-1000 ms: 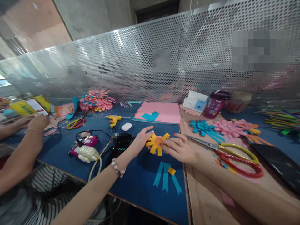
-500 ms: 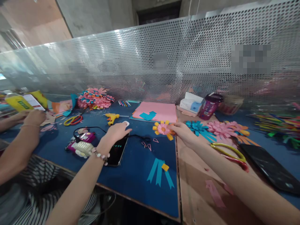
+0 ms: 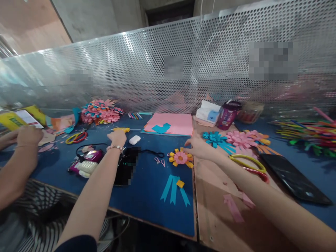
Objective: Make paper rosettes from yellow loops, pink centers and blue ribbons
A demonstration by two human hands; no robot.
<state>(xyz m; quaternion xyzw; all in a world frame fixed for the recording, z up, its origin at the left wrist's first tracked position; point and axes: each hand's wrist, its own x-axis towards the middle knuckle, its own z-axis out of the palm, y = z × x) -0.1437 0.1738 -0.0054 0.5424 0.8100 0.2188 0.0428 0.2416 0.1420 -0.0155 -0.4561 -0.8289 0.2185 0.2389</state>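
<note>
My left hand [image 3: 117,138] reaches to the yellow glue gun [image 3: 125,130], its fingers closed round the body and hiding most of it. Just right of that hand lies a white earbud case [image 3: 134,140]. A paper flower [image 3: 181,158] with orange petals and a pink middle rests on the blue tabletop. Beside its upper right edge is my right hand [image 3: 197,147], thumb and fingers apart, gripping nothing. Below the flower lie blue paper strips [image 3: 172,190] with a small orange piece [image 3: 180,183] on them. A dark phone or tablet [image 3: 127,166] lies under my left wrist.
Pink paper sheets [image 3: 173,122] lie at the back before a perforated metal panel [image 3: 157,70]. Finished paper flowers [image 3: 240,139], yellow-red scissors [image 3: 249,163] and a black phone [image 3: 294,176] are at right. A co-worker's hands [image 3: 27,134] work at far left.
My left hand has moved left from the earbud case to the glue gun. My right hand has let go of the flower, which now lies on the table. The view has shifted slightly.
</note>
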